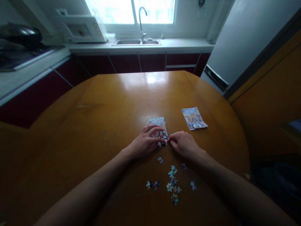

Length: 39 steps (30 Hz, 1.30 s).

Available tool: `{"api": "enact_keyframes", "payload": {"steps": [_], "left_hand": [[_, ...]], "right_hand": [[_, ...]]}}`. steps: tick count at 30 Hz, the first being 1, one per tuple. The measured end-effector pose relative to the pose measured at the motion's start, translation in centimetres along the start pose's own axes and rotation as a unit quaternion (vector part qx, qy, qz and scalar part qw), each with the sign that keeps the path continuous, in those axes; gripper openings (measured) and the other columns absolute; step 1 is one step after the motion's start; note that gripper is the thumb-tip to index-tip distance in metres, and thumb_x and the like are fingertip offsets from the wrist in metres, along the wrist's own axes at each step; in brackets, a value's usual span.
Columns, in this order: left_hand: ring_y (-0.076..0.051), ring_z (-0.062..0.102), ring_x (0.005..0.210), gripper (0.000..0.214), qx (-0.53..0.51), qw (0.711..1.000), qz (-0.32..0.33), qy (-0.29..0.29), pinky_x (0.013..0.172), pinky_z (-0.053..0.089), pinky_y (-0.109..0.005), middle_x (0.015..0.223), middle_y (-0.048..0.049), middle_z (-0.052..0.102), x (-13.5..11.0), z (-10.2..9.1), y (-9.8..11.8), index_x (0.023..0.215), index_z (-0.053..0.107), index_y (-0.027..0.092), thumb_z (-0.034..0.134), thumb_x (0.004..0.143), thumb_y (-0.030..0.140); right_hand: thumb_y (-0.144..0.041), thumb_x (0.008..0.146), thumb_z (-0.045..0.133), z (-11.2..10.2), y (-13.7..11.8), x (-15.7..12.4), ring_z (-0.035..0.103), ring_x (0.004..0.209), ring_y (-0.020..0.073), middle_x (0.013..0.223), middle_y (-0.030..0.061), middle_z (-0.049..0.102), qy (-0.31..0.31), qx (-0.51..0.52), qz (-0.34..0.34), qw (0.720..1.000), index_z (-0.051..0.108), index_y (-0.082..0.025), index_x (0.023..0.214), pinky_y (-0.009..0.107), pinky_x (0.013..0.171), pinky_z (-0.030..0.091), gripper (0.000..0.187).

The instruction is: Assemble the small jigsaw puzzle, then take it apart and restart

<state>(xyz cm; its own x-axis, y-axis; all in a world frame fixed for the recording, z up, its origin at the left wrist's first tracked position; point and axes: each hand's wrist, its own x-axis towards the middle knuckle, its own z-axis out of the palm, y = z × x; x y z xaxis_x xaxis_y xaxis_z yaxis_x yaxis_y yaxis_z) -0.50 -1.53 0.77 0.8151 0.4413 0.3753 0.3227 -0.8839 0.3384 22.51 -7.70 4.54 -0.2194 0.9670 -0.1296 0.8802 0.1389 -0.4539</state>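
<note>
A partly joined jigsaw puzzle lies flat on the wooden table. My left hand rests over its left side, fingers stretched across the pieces and thumb near the lower edge. At the puzzle's lower right corner, my right hand has its fingers pinched together against the edge. Whatever those fingertips hold is too small and covered to make out. Just below my left thumb sit dark and white puzzle pieces. A single loose puzzle piece lies nearer to me, between my forearms.
Several loose puzzle pieces are scattered near me, with a small group to their left. A printed picture sheet lies right of the puzzle. Beyond the wooden table are a sink, a microwave and a fridge.
</note>
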Motion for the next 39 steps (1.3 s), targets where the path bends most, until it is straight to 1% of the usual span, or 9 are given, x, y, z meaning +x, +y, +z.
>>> {"api": "enact_keyframes", "payload": {"steps": [4,9,12,16,19,22,28,32,39], "left_hand": [[-0.027,0.045,0.130,0.029,0.002,0.999,-0.012,0.034,0.109,0.041,-0.051,0.135,-0.0029,0.061,0.0,-0.1,-0.3,0.111,0.075,0.033,0.063,0.092,0.013],[-0.028,0.040,0.136,0.041,-0.013,1.000,0.015,-0.002,0.113,0.038,-0.053,0.143,-0.0015,0.055,0.0,0.0,-0.3,0.118,0.073,0.037,0.065,0.089,0.009],[-0.028,0.038,0.137,0.041,-0.012,1.000,0.006,-0.006,0.114,0.037,-0.054,0.144,-0.0012,0.054,0.0,0.2,-0.3,0.115,0.074,0.038,0.066,0.088,0.009],[-0.029,0.038,0.137,0.033,-0.018,1.000,0.004,-0.005,0.115,0.036,-0.053,0.143,-0.0022,0.054,0.0,0.2,-0.2,0.111,0.076,0.034,0.067,0.089,0.012],[-0.028,0.037,0.137,0.035,-0.026,1.000,-0.003,-0.007,0.116,0.036,-0.052,0.143,-0.0014,0.054,0.0,0.1,0.0,0.112,0.076,0.036,0.066,0.089,0.010],[-0.028,0.038,0.137,0.041,-0.032,0.999,-0.010,-0.008,0.116,0.036,-0.053,0.143,-0.0010,0.054,0.1,-0.1,0.2,0.113,0.076,0.037,0.063,0.089,0.007],[-0.029,0.039,0.137,0.043,-0.042,0.999,-0.008,-0.013,0.116,0.035,-0.053,0.143,-0.0017,0.055,0.2,-0.3,0.3,0.113,0.077,0.036,0.062,0.087,0.005],[-0.028,0.039,0.136,0.040,-0.044,0.999,-0.007,-0.010,0.116,0.036,-0.053,0.142,-0.0020,0.056,0.3,-0.3,0.2,0.113,0.076,0.035,0.062,0.088,0.007],[-0.028,0.040,0.135,0.040,-0.045,0.999,0.000,-0.012,0.114,0.038,-0.055,0.141,-0.0029,0.056,0.3,-0.3,0.1,0.115,0.075,0.035,0.062,0.089,0.008]], "right_hand": [[-0.020,0.087,0.060,-0.1,-0.1,0.0,0.070,0.081,0.0210,0.092,0.0064,0.079,-0.001,0.009,0.006,1.000,0.081,-0.026,0.091,0.031,0.074,0.048,0.023],[-0.018,0.088,0.059,-0.1,0.0,0.0,0.068,0.079,0.0207,0.089,0.0067,0.078,-0.002,0.019,0.004,1.000,0.080,-0.025,0.088,0.031,0.071,0.046,0.022],[-0.016,0.089,0.058,0.0,-0.1,0.0,0.067,0.081,0.0200,0.090,0.0075,0.076,0.031,0.039,-0.018,0.999,0.078,-0.022,0.089,0.031,0.073,0.046,0.021],[-0.015,0.091,0.056,0.6,-2.1,-1.6,0.062,0.080,0.0159,0.094,0.0055,0.071,0.056,0.091,-0.125,0.986,0.072,-0.020,0.097,0.029,0.073,0.045,0.018],[-0.026,0.094,0.060,2.0,-4.4,-3.9,0.059,0.080,0.0160,0.092,0.0040,0.066,-0.020,0.061,-0.238,0.969,0.067,-0.019,0.085,0.028,0.069,0.044,0.014],[-0.035,0.091,0.068,4.1,-6.1,-5.9,0.058,0.081,0.0187,0.094,0.0046,0.065,-0.058,0.001,-0.277,0.959,0.065,-0.018,0.087,0.030,0.068,0.045,0.018],[-0.032,0.090,0.071,7.1,-7.1,-6.7,0.057,0.084,0.0235,0.091,0.0077,0.064,-0.056,-0.084,-0.277,0.955,0.066,-0.015,0.089,0.034,0.068,0.047,0.018],[-0.020,0.093,0.064,7.4,-7.6,-6.9,0.055,0.082,0.0240,0.086,0.0101,0.063,-0.047,-0.117,-0.287,0.950,0.067,-0.013,0.088,0.035,0.070,0.047,0.009],[-0.017,0.094,0.060,7.2,-7.8,-6.9,0.055,0.087,0.0260,0.093,0.0129,0.064,-0.060,-0.107,-0.276,0.953,0.067,-0.012,0.093,0.038,0.075,0.049,0.009]]}}
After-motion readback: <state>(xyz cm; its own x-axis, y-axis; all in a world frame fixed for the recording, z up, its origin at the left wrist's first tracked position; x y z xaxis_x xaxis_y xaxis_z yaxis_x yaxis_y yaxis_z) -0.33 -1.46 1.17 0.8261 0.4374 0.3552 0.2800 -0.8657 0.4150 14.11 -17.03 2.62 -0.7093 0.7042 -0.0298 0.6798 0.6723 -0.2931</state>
